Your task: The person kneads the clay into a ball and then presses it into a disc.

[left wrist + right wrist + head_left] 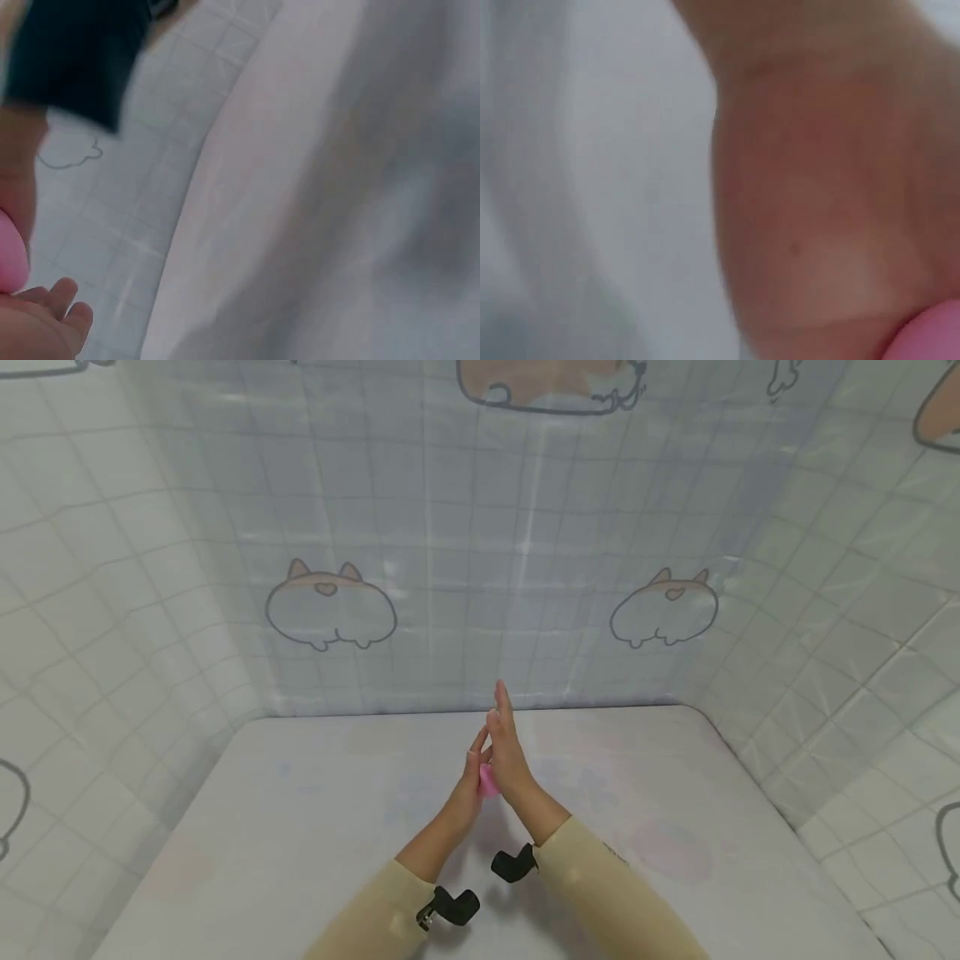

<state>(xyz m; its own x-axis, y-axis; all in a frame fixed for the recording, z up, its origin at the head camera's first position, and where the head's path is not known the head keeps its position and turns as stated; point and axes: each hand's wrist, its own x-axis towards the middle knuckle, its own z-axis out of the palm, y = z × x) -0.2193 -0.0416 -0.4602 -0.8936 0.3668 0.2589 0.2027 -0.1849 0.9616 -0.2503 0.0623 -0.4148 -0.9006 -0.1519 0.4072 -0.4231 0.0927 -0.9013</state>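
We see the pink piece (pixel 489 782) at six o'clock in the head view, just below the middle, caught between two palms. We cannot tell its full shape, as the hands cover part of it.

The left hand (pixel 470 781) lies at its nine o'clock, flat against it; the fingers we can see run fairly straight, leaning toward one o'clock. The right hand (pixel 508 758) lies at its two o'clock, palm turned inward, fingers extended toward twelve. Neither hand curls around the piece; we see it pressed between them, above the white counter (pixel 300 818).

In the left wrist view, we find the piece's smooth, rounded edge between eight and nine o'clock; in the right wrist view, it touches the palm near four.

Two black fittings (pixel 456 906) show at the cream sleeves (pixel 607 885), below the hands. Behind, we see a grid-patterned wall (pixel 480 560) with cartoon animals at ten and between two and three o'clock.
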